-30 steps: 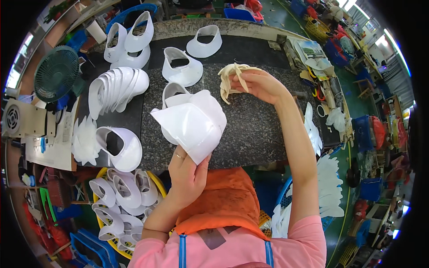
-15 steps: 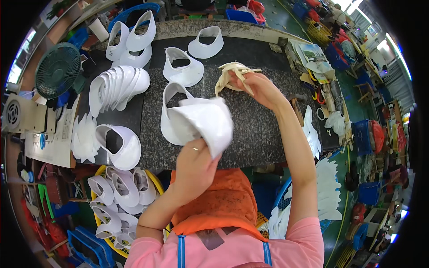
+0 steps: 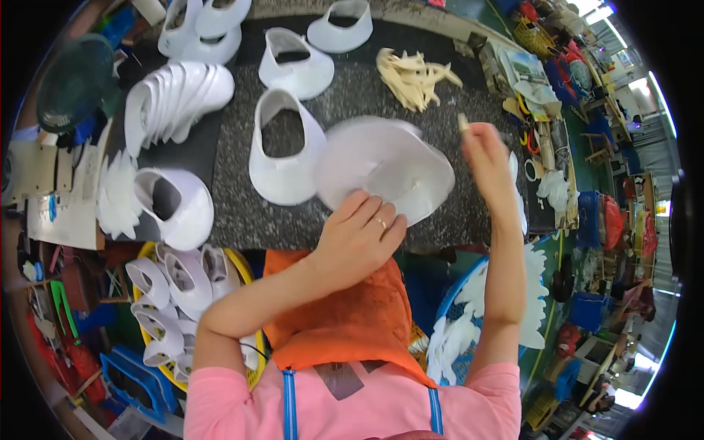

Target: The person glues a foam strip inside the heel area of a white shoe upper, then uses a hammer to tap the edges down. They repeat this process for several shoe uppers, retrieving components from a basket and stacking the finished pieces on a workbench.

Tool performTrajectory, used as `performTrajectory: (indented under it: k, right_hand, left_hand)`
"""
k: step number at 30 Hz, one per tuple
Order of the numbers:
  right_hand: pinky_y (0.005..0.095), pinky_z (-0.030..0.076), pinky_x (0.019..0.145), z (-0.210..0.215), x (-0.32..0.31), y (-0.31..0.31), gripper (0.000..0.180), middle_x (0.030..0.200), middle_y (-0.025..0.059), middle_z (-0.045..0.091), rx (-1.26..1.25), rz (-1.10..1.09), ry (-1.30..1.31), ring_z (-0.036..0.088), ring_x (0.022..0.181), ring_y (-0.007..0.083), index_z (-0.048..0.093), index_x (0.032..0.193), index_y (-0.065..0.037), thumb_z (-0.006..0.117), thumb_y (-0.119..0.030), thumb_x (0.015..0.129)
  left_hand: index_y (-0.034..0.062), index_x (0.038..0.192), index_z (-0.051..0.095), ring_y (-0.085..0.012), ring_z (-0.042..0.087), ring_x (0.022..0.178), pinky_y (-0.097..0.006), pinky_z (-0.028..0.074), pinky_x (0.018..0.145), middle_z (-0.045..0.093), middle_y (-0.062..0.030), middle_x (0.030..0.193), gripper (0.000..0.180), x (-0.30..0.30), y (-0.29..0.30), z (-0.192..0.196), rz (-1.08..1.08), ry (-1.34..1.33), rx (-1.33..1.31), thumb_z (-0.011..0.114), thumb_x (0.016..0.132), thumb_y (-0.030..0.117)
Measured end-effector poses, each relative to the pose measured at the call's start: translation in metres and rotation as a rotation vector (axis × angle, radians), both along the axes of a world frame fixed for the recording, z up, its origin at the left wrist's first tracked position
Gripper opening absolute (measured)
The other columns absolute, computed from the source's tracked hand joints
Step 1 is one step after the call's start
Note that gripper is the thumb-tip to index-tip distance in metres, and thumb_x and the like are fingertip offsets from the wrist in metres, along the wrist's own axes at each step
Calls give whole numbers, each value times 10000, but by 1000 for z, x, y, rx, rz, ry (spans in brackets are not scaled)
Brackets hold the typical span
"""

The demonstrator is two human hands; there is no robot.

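Note:
My left hand [image 3: 357,238], with a ring on one finger, grips the near edge of a white shoe upper [image 3: 381,158]. This upper lies opened out over the dark speckled worktop [image 3: 238,158], its hollow side facing up. To the right, my right hand [image 3: 486,158], slightly blurred, pinches a short cream strip [image 3: 463,123] by one end. A loose pile of cream strips [image 3: 414,81] rests farther back on the worktop. Just left of the held piece stands another white upper [image 3: 290,180] with an oval opening.
Several nested white uppers [image 3: 172,103] stand at the left, beside a green fan [image 3: 73,84]. A yellow basket [image 3: 257,308] of uppers sits below at the left; a blue basket [image 3: 447,315] with flat white pieces is below at the right. Scissors [image 3: 523,104] lie along the right edge.
The cream strips have left my right hand for the worktop, except one still pinched. That hand has moved right and down. My left hand has turned the white upper open and moved it right.

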State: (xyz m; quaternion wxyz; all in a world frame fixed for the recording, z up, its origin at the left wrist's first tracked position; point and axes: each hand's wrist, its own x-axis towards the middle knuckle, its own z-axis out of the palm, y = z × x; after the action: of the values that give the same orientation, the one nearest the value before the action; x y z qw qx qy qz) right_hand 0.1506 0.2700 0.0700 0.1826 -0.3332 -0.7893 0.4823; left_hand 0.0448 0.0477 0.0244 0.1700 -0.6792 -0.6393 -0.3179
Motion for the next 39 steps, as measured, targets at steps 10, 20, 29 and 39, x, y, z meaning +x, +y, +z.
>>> performTrajectory:
  k: [10,20,29,39]
  right_hand:
    - [391,498,674,3,7,-85,127,811,134,600,383,598,-43,588,742,339,644,929,-15,609,-47,811]
    - [399,497,665,-16,-8,-81,95,809,124,651,565,475,-477,634,762,322,657,874,-63,609,-129,825]
    - [384,509,632,-18,-9,-84,103,796,106,667,571,422,-464,647,726,304,679,880,-87,621,-129,805]
    - [406,510,649,-19,-7,-87,119,807,125,666,733,423,-501,647,747,315,674,893,-73,626,-139,807]
  left_hand:
    - [-39,1043,623,-266,600,948,-388,444,932,619,-167,1048,371,12,-14,-30,-35,149,-236,587,710,119]
    - [-57,1080,618,-287,607,942,-398,450,925,599,-201,1102,387,24,-17,-29,1,153,-287,564,742,121]
    - [-51,1056,632,-280,606,927,-390,449,917,601,-193,1070,363,24,-16,-27,-1,190,-301,560,750,130]
    - [-47,1039,604,-284,597,916,-377,424,930,609,-232,1114,334,31,-8,-17,70,140,-331,539,767,137]
